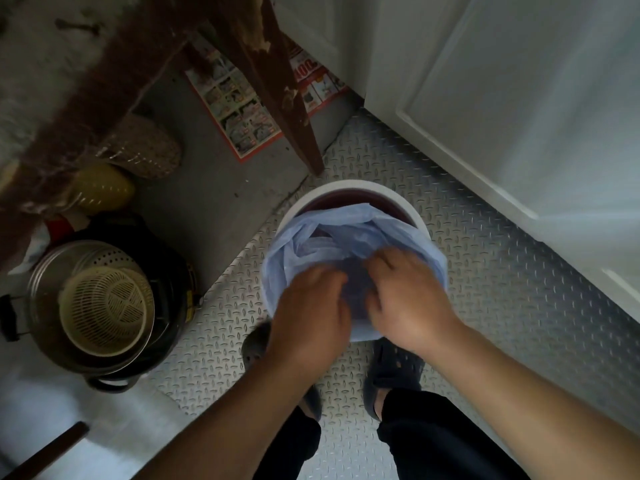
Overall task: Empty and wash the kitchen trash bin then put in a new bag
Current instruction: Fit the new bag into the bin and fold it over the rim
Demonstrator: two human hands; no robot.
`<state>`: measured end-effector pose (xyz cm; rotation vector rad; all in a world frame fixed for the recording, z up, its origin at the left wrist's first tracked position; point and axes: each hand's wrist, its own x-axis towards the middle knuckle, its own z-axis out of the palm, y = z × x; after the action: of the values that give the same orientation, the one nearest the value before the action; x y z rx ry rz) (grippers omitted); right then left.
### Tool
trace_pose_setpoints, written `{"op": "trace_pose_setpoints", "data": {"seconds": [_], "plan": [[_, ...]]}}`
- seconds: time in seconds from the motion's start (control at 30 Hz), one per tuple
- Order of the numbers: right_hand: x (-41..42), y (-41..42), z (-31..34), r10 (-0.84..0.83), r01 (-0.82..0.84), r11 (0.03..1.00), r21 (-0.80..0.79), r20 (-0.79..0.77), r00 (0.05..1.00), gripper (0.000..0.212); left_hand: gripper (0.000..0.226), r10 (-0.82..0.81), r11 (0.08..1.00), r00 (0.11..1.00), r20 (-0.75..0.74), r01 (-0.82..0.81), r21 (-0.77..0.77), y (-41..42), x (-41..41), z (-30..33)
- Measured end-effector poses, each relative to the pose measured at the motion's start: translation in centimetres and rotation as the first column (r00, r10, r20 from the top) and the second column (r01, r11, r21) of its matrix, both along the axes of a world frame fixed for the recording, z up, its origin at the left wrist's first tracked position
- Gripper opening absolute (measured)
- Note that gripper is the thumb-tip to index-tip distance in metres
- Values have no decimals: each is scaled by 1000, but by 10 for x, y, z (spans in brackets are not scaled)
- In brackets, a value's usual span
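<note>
At frame centre, the round white plastic bin stands on diamond-plate metal flooring, close below a brown wooden leg, with the white door near on the right. Both hands, left hand and right hand, curl over the near rim, gripping the pale blue plastic bag.

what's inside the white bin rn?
A light blue bag sits in the white bin, draped over the near rim; far rim bare, dark inner wall showing. Left hand and right hand cover the middle; bottom hidden.
</note>
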<state>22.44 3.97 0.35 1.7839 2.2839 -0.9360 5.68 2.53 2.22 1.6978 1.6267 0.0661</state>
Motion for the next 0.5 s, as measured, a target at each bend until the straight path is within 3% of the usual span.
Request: {"op": "trace_pose_setpoints", "data": {"seconds": [0.07,0.13,0.3,0.4,0.5], "plan": [[-15,11,-26,130,-118,986,-118,97,987,38,23,-265,960,956,-125,250,-123,12,18,-22],[-23,24,-50,110,-80,970,-230,121,987,42,39,-354,927,905,-234,308,-212,23,24,-47],[-30,44,-88,52,-22,979,-202,145,988,48,49,-222,959,951,-214,174,-222,49,15,-83],[-29,54,-96,21,9,979,-206,141,990,40,54,-54,949,977,-206,-14,-314,62,8,-96],[-23,62,-110,-16,18,988,-152,15,1000,27,56,81,899,981,-178,-149,-411,69,4,-110]]}}
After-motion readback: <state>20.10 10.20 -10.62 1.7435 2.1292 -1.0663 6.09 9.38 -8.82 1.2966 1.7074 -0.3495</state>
